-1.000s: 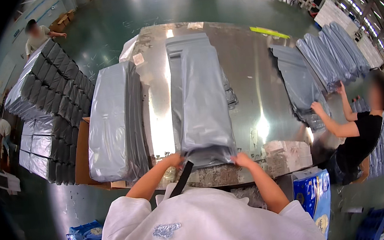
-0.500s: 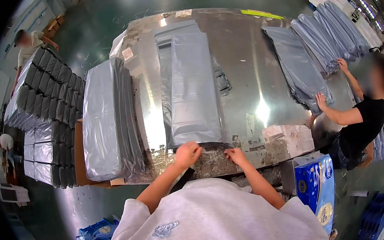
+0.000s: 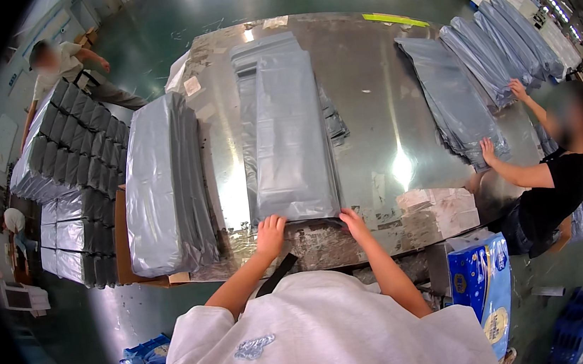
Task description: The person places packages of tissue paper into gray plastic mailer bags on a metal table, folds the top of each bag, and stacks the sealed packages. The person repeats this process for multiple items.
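A stack of flat grey plastic bags (image 3: 289,139) lies lengthwise in front of me on the metal table (image 3: 368,167). My left hand (image 3: 270,237) is closed on the near left corner of the stack, fingers bent over its edge. At the near right corner, my right hand (image 3: 355,222) pinches the edge between thumb and fingers. The dark underside shows along the near edge between my hands. Other grey bags (image 3: 242,52) stick out from beneath at the far end, and a smaller folded grey piece (image 3: 334,117) lies beside the stack's right side.
Left of me stands a thick grey bag pile (image 3: 157,189) by a cardboard box (image 3: 122,235); tall bundled stacks (image 3: 74,141) are beyond. At right, a co-worker (image 3: 554,176) touches more grey bags (image 3: 449,94). A blue carton (image 3: 479,276) is near my right side.
Both hands have moved from just off the near edge onto the corners of the stack and taken hold. The person at far left has shifted and turned toward the right.
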Available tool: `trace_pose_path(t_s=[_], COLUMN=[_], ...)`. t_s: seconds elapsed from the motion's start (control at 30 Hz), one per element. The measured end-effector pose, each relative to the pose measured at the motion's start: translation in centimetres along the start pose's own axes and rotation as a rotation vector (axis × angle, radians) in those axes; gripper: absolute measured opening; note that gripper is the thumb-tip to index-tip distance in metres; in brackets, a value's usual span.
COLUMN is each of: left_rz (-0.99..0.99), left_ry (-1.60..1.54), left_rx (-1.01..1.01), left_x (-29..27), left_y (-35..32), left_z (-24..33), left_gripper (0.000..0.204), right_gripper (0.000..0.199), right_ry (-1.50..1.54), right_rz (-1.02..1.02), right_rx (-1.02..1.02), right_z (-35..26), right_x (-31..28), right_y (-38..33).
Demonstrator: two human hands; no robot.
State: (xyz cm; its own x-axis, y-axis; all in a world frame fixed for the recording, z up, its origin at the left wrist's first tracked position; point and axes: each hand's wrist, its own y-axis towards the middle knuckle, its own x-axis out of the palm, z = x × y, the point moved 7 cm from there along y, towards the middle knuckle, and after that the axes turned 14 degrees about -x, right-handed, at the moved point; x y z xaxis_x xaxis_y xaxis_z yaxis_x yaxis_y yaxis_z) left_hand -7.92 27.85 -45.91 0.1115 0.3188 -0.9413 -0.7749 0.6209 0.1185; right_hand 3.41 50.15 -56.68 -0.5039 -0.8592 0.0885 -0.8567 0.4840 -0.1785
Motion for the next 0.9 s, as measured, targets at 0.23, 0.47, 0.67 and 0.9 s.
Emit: trace_pose_path(t_s=[0.23,0.47,0.67,0.9], left_rz=[-0.209,-0.320,-0.511,-0.461], left_ry=[0.116,0.123,-0.189,-0.316], left_rx=[0.120,0.111,0.123,0.213], left_x=[5.7,8.0,2.8,9.1], left_y=[-4.9,-6.0,-1.1,3.3], left_z=[-4.3,-4.8,4.4,9.9], left_gripper=[0.012,0.009,0.011,0.024], right_gripper=[0.039,0.028,0.030,0.025], right_ry=[0.025,0.058,0.093,0.076], right_rz=[-0.109,-0.214,-0.362,-0.450], right_rx=[0.404,0.388,0.265,0.288], right_z=[3.7,5.1,4.3,2.7], right_x=[1.7,1.6,2.2,3.2], right_y=[-2.1,-3.3,-3.6,-3.7])
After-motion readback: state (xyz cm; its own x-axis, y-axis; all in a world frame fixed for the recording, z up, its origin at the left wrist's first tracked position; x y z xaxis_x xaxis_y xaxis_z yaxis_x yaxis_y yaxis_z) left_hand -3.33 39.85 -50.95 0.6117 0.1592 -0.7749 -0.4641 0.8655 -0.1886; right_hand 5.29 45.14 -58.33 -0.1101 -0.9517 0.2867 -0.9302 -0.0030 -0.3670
